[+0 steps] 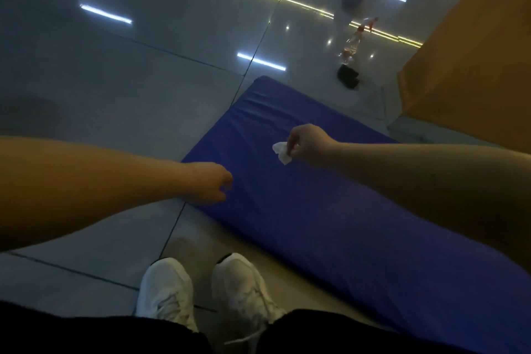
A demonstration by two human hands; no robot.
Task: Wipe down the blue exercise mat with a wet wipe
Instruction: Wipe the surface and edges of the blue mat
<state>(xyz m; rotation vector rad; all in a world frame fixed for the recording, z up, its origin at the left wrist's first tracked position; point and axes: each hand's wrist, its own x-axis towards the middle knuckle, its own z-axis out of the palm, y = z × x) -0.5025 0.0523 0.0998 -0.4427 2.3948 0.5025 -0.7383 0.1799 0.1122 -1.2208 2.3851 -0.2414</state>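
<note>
Small crumpled white wet wipe hangs pinched in right hand grip, over thick blue padded exercise mat lying flat on glossy grey tile floor, centre-right. Wipe's light, limp, prob. damp: hold by bunched middle. Empty left hand, fingers loosely curled, by mat's left edge.

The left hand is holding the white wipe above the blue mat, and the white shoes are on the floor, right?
No. The head view shows the right hand pinching the white wipe above the blue mat; the left hand has no wipe. The white shoes are on the floor.
</note>
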